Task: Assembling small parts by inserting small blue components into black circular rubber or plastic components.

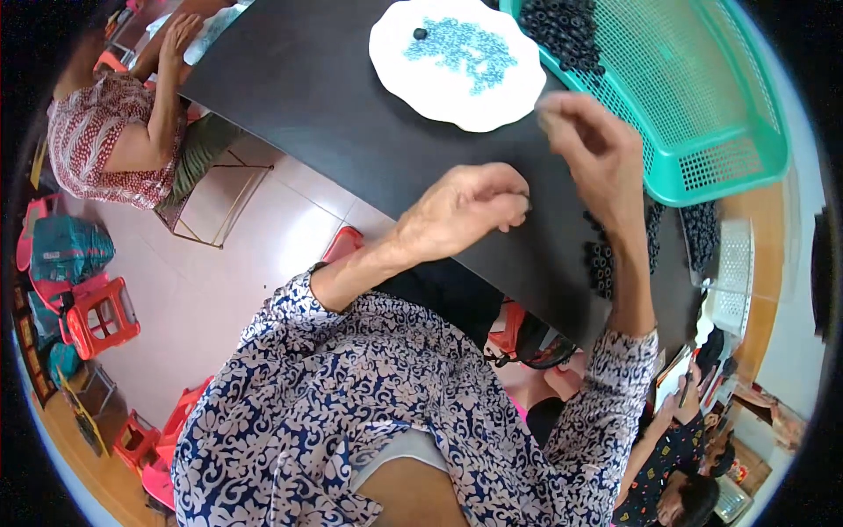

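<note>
1. The left hand and right hand are curled above the surface; whether anything is gripped cannot be told.
2. Small blue pieces are spread on the white plate beyond both hands.
3. Black pieces are heaped in the green basket beyond the right hand.

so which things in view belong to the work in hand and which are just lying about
Probably in use:
white wavy-edged plate
small blue bead-like pieces on it
green mesh basket
black ring-shaped pieces in it

Seemingly lying about:
red plastic stools on the left
teal plastic-wrapped bundle
white perforated basket, right
</note>
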Demonstrator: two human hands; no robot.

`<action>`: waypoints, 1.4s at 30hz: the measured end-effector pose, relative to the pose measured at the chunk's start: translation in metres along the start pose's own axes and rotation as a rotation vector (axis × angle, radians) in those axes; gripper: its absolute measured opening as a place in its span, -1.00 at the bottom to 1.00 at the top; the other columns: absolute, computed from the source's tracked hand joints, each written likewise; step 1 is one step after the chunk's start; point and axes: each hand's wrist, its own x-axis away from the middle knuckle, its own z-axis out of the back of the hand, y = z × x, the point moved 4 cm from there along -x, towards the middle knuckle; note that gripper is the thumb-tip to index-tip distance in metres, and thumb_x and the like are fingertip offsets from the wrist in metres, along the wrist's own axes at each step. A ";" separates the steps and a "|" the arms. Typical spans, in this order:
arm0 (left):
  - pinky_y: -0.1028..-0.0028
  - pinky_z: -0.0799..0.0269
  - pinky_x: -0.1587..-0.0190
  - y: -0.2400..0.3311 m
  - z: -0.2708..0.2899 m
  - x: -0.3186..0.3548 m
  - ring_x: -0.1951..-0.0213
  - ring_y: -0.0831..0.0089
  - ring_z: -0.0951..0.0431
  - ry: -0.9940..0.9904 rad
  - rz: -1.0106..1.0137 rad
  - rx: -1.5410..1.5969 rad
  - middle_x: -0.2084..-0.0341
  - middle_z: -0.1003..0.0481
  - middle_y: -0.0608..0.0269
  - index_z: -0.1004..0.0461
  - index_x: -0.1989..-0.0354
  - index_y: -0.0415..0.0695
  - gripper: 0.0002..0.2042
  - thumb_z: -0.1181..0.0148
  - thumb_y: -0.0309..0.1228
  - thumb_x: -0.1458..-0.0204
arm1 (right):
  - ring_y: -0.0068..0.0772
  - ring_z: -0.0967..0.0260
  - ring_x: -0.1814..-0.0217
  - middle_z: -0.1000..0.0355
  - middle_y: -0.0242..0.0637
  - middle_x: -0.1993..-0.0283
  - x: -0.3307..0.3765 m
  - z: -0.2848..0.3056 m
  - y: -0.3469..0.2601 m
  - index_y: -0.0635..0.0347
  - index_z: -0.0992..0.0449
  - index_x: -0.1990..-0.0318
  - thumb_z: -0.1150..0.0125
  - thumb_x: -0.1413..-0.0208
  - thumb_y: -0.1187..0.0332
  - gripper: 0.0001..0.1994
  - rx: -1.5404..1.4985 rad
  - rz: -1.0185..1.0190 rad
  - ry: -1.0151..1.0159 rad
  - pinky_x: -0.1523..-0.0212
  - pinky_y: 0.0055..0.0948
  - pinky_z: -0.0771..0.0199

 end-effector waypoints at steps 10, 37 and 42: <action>0.54 -0.34 0.40 0.008 -0.002 0.004 0.46 0.61 -0.37 -0.051 -0.158 -0.299 0.50 -0.42 0.27 -0.41 0.18 -0.30 -0.81 -0.15 -0.45 -0.09 | -0.20 -0.45 0.33 -0.48 -0.18 0.28 -0.084 -0.047 0.024 0.19 -0.55 0.14 -0.18 0.01 0.44 -0.76 0.552 0.457 -0.023 0.22 -0.32 -0.46; 0.35 -0.38 0.32 0.004 -0.005 0.016 0.40 0.27 -0.47 -0.090 -0.325 -0.375 0.45 -0.41 0.07 -0.36 0.26 -0.28 -0.85 -0.14 -0.51 -0.02 | -0.73 -0.19 0.46 -0.40 -0.52 0.47 -0.070 -0.036 0.007 0.19 -0.61 0.26 -0.27 -0.01 0.45 -0.87 0.318 0.234 -0.006 0.41 -0.67 -0.24; 0.35 -0.38 0.32 0.003 -0.006 0.019 0.40 0.27 -0.47 -0.084 -0.342 -0.390 0.45 -0.41 0.07 -0.37 0.26 -0.28 -0.84 -0.15 -0.51 -0.01 | -0.60 -0.28 0.47 -0.49 -0.41 0.39 -0.063 -0.052 -0.002 0.19 -0.61 0.26 -0.27 -0.01 0.44 -0.87 0.348 0.394 -0.078 0.40 -0.57 -0.35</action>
